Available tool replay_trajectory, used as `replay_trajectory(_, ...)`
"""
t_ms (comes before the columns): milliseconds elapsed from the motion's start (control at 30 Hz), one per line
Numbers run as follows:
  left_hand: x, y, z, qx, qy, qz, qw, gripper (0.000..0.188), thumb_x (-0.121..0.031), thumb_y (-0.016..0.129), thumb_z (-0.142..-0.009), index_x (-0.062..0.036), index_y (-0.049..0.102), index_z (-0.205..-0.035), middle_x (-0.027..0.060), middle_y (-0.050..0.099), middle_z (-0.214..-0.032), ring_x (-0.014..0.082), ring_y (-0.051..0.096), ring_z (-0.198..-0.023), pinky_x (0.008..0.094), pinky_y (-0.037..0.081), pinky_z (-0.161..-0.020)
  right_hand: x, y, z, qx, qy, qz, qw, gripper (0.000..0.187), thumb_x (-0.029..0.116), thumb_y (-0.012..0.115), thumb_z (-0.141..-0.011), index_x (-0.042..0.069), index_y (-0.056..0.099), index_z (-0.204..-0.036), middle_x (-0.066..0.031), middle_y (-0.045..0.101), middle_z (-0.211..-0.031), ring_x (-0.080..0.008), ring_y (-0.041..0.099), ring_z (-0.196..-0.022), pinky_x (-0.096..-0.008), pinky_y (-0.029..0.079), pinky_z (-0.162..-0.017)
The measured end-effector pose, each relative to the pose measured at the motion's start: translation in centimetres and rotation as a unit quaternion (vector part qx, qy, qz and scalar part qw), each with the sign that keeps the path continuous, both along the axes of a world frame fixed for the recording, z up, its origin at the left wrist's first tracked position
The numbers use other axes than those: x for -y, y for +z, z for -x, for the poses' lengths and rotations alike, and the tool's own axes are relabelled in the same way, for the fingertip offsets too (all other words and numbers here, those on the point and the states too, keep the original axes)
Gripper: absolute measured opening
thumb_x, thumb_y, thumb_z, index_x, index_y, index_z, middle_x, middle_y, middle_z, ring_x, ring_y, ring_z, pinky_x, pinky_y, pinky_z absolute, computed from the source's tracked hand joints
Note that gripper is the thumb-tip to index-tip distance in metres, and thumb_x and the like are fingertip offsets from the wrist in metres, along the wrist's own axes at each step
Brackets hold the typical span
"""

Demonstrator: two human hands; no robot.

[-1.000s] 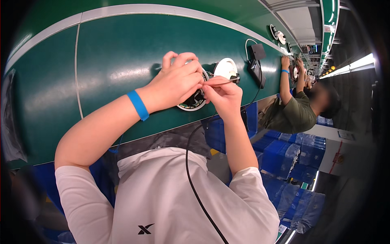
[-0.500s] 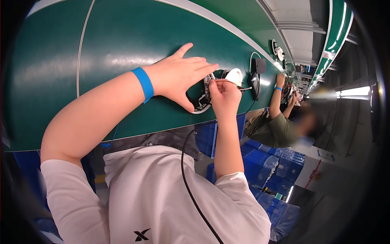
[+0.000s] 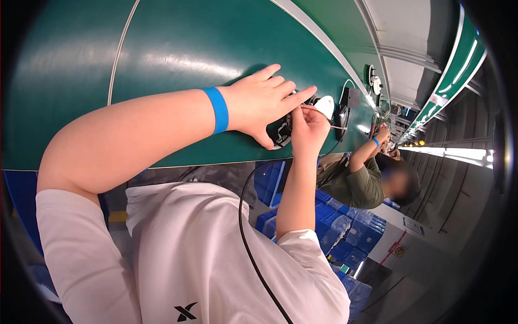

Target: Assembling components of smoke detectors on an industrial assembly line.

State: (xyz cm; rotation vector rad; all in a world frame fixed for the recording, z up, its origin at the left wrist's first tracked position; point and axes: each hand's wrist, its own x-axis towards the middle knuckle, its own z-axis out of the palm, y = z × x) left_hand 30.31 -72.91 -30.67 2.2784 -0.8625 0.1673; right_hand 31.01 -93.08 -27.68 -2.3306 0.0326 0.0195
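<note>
On the green bench lies a round dark housing with a white rim and circuit parts inside. My left hand, with a blue wristband, rests over it with fingers spread, the thumb near its rim and the index finger reaching to its far side. My right hand is closed in a pinch on a thin reddish wire, whose pale end sticks out to the right. Beyond the pinch sits a white rounded part. My fingers hide much of the housing and where the wire joins it.
Right of the work stand a black device and a dark box with a white cable. A black cable runs across my shirt to the bench. A co-worker works further right; blue bins stand below.
The view has shifted, so the bench and hands sit farther right in it. My left hand's fingers are somewhat closer together; the right hand keeps its pinch. The co-worker's arms have changed position.
</note>
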Motion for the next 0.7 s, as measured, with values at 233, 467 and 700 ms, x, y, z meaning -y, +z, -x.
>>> replay_trajectory(233,0.0,0.0,0.0,-0.007,0.0,-0.008,1.0,0.128,-0.058,0.086,-0.066,-0.0025,0.022,-0.161,0.0137,0.055,-0.132,0.0303,0.055,-0.125,0.0553,0.025,-0.122,-0.5,0.2,0.6,0.04,0.025,0.051,0.998,0.016,0.008,0.07,-0.095,-0.008,0.071,-0.093,-0.0011,0.069,-0.075,-0.0023,0.058,-0.065,-0.0191,0.046,-0.06)
replay_trajectory(467,-0.8,0.0,-0.3,-0.009,-0.02,-0.012,1.0,0.126,-0.055,0.087,-0.067,-0.0024,0.021,-0.161,0.0144,0.055,-0.134,0.0308,0.055,-0.126,0.0543,0.027,-0.122,-0.2,-0.2,0.6,0.052,0.056,0.047,0.996,0.011,0.004,0.071,-0.093,-0.006,0.071,-0.089,-0.0011,0.066,-0.067,-0.0024,0.056,-0.059,-0.0196,0.045,-0.055)
replay_trajectory(700,-1.8,0.5,-1.2,-0.066,-0.076,0.025,0.995,0.129,-0.043,0.091,-0.066,-0.0054,0.015,-0.163,0.0189,0.051,-0.143,0.0353,0.053,-0.13,0.0528,0.031,-0.12,-0.8,-0.1,0.4,0.057,0.067,0.035,0.996,0.011,0.002,0.069,-0.092,-0.006,0.067,-0.084,0.0002,0.06,-0.061,-0.0029,0.044,-0.052,-0.0235,0.037,-0.048)
